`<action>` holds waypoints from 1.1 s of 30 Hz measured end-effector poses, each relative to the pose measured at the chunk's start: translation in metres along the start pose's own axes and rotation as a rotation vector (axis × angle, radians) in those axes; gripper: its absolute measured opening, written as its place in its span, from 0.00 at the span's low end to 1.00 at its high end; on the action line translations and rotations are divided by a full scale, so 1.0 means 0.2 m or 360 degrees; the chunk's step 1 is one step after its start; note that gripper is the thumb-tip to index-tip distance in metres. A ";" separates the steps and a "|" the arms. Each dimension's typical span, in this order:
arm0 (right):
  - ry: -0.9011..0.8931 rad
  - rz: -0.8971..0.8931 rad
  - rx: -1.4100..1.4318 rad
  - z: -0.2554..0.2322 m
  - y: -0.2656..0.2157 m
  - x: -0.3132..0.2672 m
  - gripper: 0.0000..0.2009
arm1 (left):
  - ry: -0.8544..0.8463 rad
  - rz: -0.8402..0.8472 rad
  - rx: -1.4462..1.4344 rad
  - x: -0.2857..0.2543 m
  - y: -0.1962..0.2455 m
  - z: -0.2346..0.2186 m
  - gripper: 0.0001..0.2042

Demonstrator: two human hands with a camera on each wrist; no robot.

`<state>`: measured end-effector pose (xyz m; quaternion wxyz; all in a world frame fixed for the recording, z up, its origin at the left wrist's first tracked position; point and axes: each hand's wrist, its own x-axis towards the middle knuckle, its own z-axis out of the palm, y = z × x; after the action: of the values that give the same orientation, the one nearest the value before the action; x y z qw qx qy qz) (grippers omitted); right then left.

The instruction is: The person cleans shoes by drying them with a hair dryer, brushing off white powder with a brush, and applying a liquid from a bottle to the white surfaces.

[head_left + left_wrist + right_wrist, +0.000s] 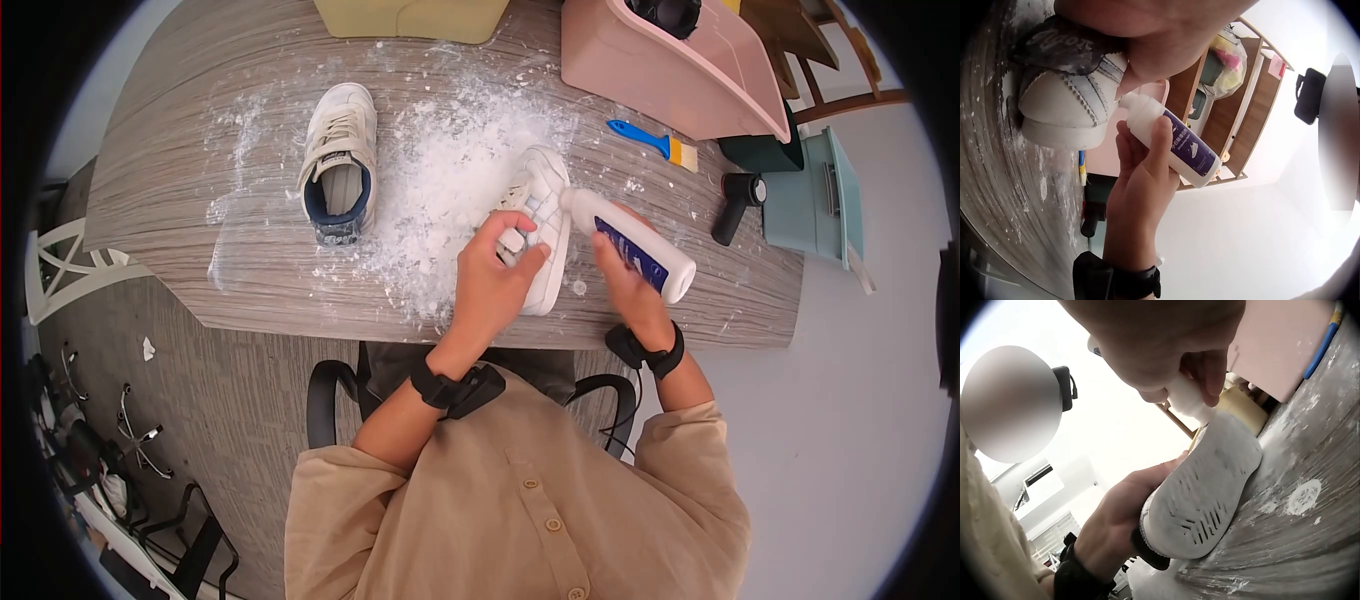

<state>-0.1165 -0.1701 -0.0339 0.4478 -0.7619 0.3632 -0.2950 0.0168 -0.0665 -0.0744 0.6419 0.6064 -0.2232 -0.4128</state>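
A white shoe (545,195) is tipped on its side on the powder-covered table, and my left hand (492,278) holds it around its opening. Its patterned sole (1210,487) faces the right wrist view, while the left wrist view shows the heel and the dark heel tab (1060,47). My right hand (630,285) grips a white bottle (635,250) with a dark blue-purple label. The bottle slants, its nozzle end right at the shoe's side near the toe. To the left stands the other white shoe (340,165), upright, with a navy lining.
White residue (440,160) is spread over the wood-grain table. A blue-handled brush (650,142) and a black handheld tool (738,205) lie to the right. Behind are a pink bin (670,80) and a yellow bin (410,18); a light-blue bin (815,200) is farther right.
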 end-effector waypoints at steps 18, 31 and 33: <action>0.0179 0.0010 0.0150 0.04 -0.01 0.24 0.10 | 0.0079 0.0128 -0.0082 -0.02 0.02 0.01 0.16; 0.0052 0.0505 0.1256 -0.08 0.00 0.24 0.18 | -0.0072 -0.0571 -0.0994 0.03 0.15 -0.10 0.16; 0.0259 0.0173 0.0937 -0.14 0.09 0.14 0.18 | -0.0044 -0.0397 -0.0854 -0.03 0.21 -0.10 0.14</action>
<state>-0.1276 -0.2124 -0.0352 0.6339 -0.5528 0.3368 -0.4232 0.0400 -0.0529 -0.0352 0.7205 0.4322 -0.0388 -0.5409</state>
